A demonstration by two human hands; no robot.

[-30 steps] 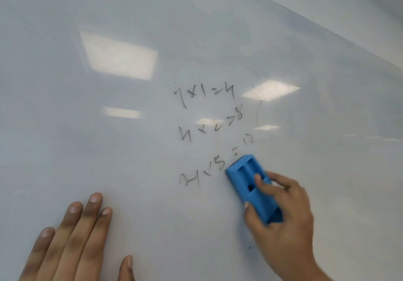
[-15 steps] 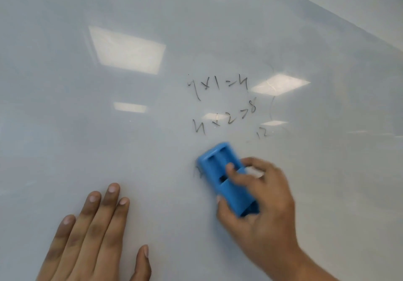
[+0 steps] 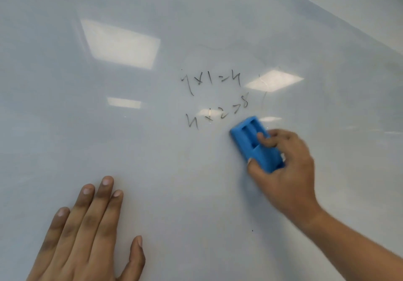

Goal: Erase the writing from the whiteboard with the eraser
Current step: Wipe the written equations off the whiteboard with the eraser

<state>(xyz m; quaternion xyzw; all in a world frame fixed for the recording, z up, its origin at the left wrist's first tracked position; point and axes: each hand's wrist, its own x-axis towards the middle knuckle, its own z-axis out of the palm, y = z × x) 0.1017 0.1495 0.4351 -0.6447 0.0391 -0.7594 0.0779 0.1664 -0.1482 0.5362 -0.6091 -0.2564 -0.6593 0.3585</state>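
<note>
The whiteboard fills the view. Two lines of dark handwritten sums are on it: the upper line and, below it, the second line. My right hand grips a blue eraser and presses it flat on the board, just below and right of the second line's end. My left hand lies flat on the board at the lower left, fingers spread, holding nothing.
The board's top edge runs diagonally across the upper right, with wall beyond it. Ceiling lights reflect as bright patches on the glossy surface. A faint curved smear sits right of the writing.
The third line of writing is gone. My right hand swept the eraser left across it, then back right and up, wiping away the "12". My left hand stayed planted.
</note>
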